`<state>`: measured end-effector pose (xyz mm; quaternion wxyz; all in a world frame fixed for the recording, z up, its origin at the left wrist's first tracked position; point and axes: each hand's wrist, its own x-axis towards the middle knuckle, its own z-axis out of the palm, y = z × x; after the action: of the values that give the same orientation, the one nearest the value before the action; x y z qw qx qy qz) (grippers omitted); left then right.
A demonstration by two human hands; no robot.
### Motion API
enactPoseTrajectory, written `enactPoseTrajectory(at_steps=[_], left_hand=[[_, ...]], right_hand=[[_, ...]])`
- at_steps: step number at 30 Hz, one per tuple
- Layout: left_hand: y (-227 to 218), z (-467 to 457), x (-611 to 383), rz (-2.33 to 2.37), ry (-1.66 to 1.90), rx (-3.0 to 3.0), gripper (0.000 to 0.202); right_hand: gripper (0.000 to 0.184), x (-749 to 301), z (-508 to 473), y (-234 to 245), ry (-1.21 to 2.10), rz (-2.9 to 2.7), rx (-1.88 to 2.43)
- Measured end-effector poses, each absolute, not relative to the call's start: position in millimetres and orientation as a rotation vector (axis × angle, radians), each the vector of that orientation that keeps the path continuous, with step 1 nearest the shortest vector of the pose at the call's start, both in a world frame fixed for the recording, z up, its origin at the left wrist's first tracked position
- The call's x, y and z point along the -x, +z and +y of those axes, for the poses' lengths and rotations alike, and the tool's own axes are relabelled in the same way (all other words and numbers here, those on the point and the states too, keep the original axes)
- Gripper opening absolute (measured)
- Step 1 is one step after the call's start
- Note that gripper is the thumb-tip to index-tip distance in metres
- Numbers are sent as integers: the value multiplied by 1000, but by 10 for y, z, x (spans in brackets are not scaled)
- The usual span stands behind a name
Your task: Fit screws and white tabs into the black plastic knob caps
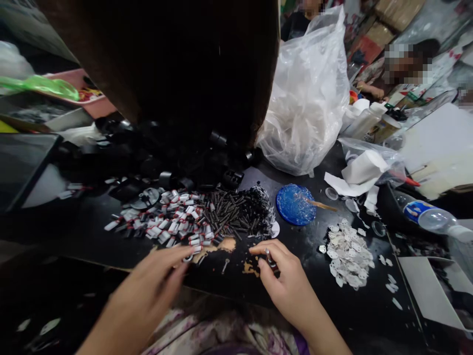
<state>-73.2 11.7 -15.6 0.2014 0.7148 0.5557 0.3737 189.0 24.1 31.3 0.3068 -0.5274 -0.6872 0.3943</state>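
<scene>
My left hand [148, 283], a little blurred, is at the near edge of a pile of small white cylinders with red bands [173, 217]. Its thumb and forefinger are pinched together by a small ring-like piece [188, 258], whose kind I cannot make out. My right hand [283, 273] is curled, with a small shiny metal part [269, 257] between its fingers. Between the hands lies a small metal pin-like piece [225, 266]. Dark coil springs [225, 209] and small black parts [258, 212] adjoin the cylinders.
A blue lid [295, 204] with clear, wet-looking material holds a wooden stick [321, 204]. Flat whitish pieces [349, 254] are heaped at right. Behind are a large dark box [177, 59], a clear plastic bag [303, 98] and a bottle [430, 217]. Other people sit beyond.
</scene>
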Motion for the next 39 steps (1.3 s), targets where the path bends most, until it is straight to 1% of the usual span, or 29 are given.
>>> enactPoseTrajectory(at_steps=[2,3,6,10,15,18,20,23,26,28,31,33,36,39], left_hand=[[-151,459,349,1369,935,-2239,29],[-147,616,173,1246,824,-2497,31],[-148,935,-180,1135,740,-2684,29],[-187,1017,-220,1206,703,-2753,22],[-185,953,-34,1288,648,-2810,17],[-188,928,49,1326,656,-2821,16],[-199,911,88,1341,671,-2826,17],[-222,834,170,1370,733,-2835,22],[-282,652,348,1391,798,-2834,29],[-360,497,507,1485,827,-2797,39],[-497,331,693,1745,843,-2677,58],[-554,316,727,1836,813,-2618,68],[-555,414,658,1838,780,-2590,75],[-502,548,550,1847,794,-2540,77]], right_hand=[[28,-1943,179,304,1045,-1833,1418],[28,-1981,142,297,1043,-1830,1438],[27,-2110,42,257,1020,-1783,1522],[27,-2188,-14,202,1035,-1743,1579],[25,-2107,106,260,1033,-1767,1516],[25,-2003,356,340,942,-1815,1475],[27,-1909,616,366,821,-1902,1486],[38,-1746,1048,334,667,-2059,1543],[50,-1592,1325,242,659,-2133,1564],[54,-1504,1355,182,680,-2169,1573],[56,-1399,1221,142,711,-2186,1591],[55,-1374,1090,161,727,-2174,1585],[54,-1460,915,230,727,-2060,1565],[52,-1644,773,266,763,-1883,1601]])
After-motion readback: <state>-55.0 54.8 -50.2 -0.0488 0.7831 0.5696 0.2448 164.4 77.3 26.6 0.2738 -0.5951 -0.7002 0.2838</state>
